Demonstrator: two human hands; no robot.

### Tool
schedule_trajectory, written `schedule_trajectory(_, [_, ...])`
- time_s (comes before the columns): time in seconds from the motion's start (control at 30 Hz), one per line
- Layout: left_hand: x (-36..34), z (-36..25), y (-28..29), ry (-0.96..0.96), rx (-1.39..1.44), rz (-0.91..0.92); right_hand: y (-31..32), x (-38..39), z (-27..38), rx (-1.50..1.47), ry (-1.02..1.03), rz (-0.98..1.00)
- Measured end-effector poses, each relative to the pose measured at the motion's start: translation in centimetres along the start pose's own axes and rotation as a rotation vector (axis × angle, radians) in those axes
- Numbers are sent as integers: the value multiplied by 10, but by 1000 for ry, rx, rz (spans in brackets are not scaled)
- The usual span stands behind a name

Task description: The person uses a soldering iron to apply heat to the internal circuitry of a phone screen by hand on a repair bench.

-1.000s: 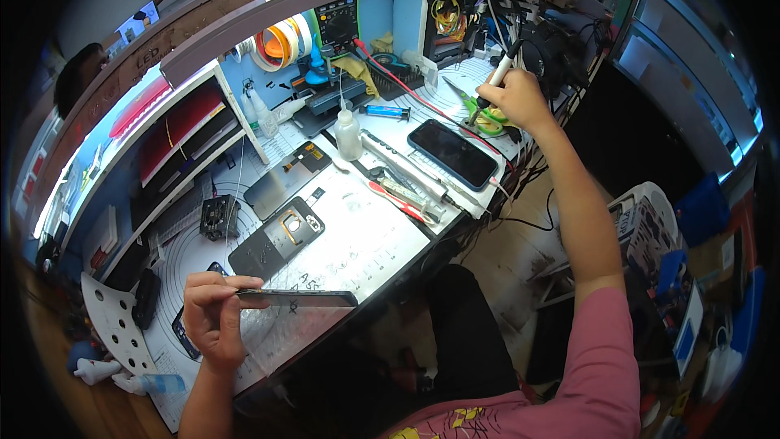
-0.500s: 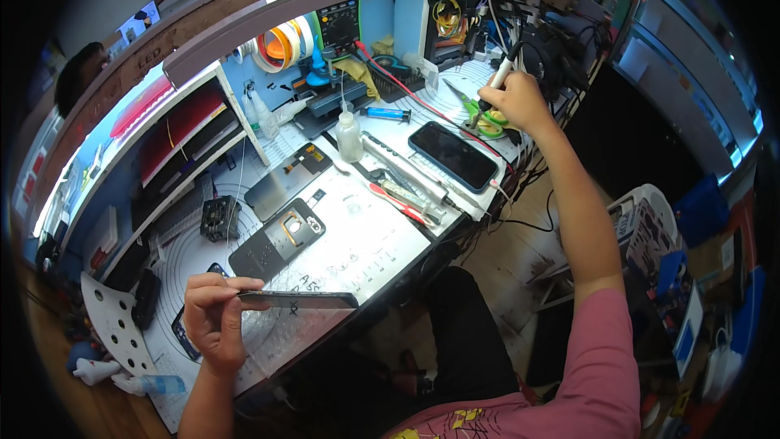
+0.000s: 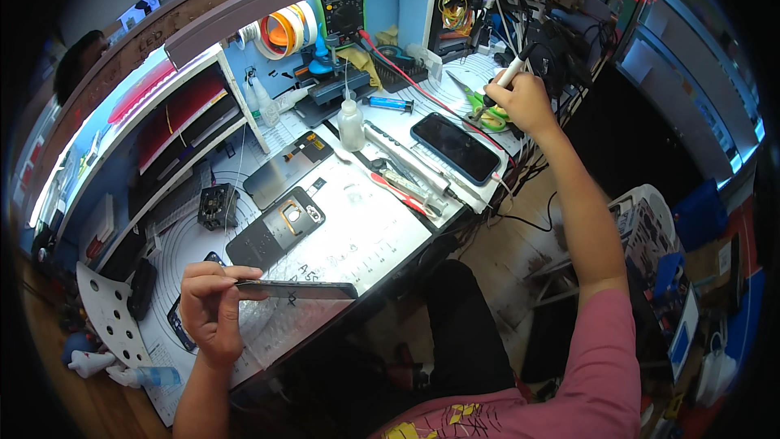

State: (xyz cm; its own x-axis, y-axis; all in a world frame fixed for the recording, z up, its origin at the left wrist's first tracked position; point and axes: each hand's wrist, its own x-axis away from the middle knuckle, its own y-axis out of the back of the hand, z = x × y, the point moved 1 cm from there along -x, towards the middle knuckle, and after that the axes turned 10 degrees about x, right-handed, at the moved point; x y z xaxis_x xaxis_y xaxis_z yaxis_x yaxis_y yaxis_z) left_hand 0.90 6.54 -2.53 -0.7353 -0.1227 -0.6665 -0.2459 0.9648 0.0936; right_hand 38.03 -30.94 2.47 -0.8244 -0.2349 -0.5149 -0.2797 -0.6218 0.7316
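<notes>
My left hand (image 3: 213, 313) pinches one end of a thin dark phone part (image 3: 305, 289) between thumb and fingers, above the near edge of the bench. It is seen almost edge-on, so its faces are mostly hidden. At the far right, my right hand (image 3: 524, 106) is closed round a soldering iron (image 3: 510, 73) with a white handle and dark lower grip. Its tip points down beside green-handled scissors (image 3: 491, 115). Between my hands lie a detached phone back cover (image 3: 276, 232) and a phone screen (image 3: 286, 171). A dark smartphone (image 3: 457, 146) rests nearer my right hand.
A clear dropper bottle (image 3: 351, 126), red-and-white tweezers (image 3: 402, 195) and a long pale bar (image 3: 410, 158) lie mid-bench. Bubble wrap (image 3: 272, 325) sits under my left hand. A multimeter (image 3: 344, 12), tape rolls (image 3: 284, 36) and a shelf (image 3: 191, 138) stand behind.
The phone part in my left hand has tilted slightly, showing a little more of its upper side. My right hand, with the soldering iron, stays almost where it was; the view has shifted slightly.
</notes>
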Motion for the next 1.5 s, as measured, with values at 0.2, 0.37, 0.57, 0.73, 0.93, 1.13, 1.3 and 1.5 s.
schedule_trajectory(0.2, [-1,-1,0,-8,1,3,20,17,-9,-375,-126,-145])
schedule_trajectory(0.37, [0,-1,0,2,0,-6,10,43,-7,-524,-84,20])
schedule_trajectory(0.57, [0,1,1,-8,1,-2,-13,32,-15,34,532,94])
schedule_trajectory(0.73, [0,0,-1,0,-23,-6,-26,21,-28,-80,493,209])
schedule_trajectory(0.93, [0,0,-1,3,-29,-10,-22,33,-21,53,432,12])
schedule_trajectory(1.13, [0,0,-1,4,-26,-11,-22,34,-23,-24,504,-49])
schedule_trajectory(1.3, [0,0,-1,5,-28,-9,-23,35,-20,-49,460,-7])
schedule_trajectory(1.5, [-1,0,-1,1,-23,-6,-32,26,-12,132,521,12])
